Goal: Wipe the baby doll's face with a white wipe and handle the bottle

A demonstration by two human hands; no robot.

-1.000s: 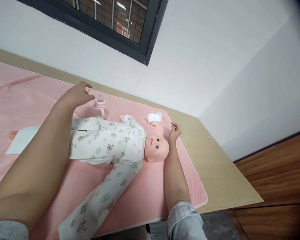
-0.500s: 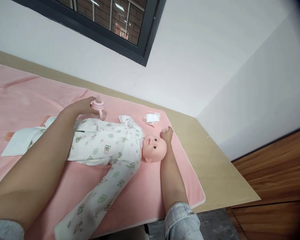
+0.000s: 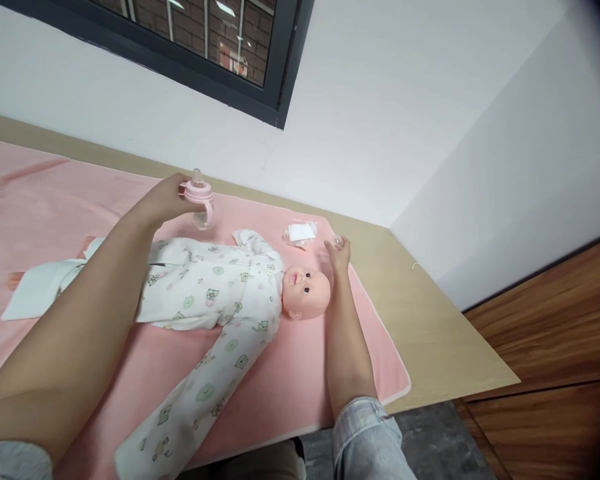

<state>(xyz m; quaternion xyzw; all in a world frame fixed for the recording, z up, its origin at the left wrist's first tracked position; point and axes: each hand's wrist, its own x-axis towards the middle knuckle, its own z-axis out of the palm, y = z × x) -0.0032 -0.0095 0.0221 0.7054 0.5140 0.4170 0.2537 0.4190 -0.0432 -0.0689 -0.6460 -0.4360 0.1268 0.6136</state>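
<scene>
A baby doll [image 3: 240, 293] in a white printed romper lies on its back on a pink blanket [image 3: 300, 380], head toward the right. My left hand [image 3: 163, 198] is closed round a small pink baby bottle [image 3: 200, 200] and holds it lifted just above the blanket, beyond the doll's chest. My right hand [image 3: 339, 252] is beside the top of the doll's head, fingers pinched on a small clear cap [image 3: 338, 241].
A clear packet with white contents [image 3: 300, 234] lies on the blanket past the doll's head. A white cloth [image 3: 35, 293] lies at the left by the doll's legs. The tan tabletop [image 3: 440, 333] ends at the right, against a white wall corner.
My left hand reached the pink bottle, closed on it and raised it off the blanket. My right hand dipped to the blanket beside the doll's head and came up with the clear cap.
</scene>
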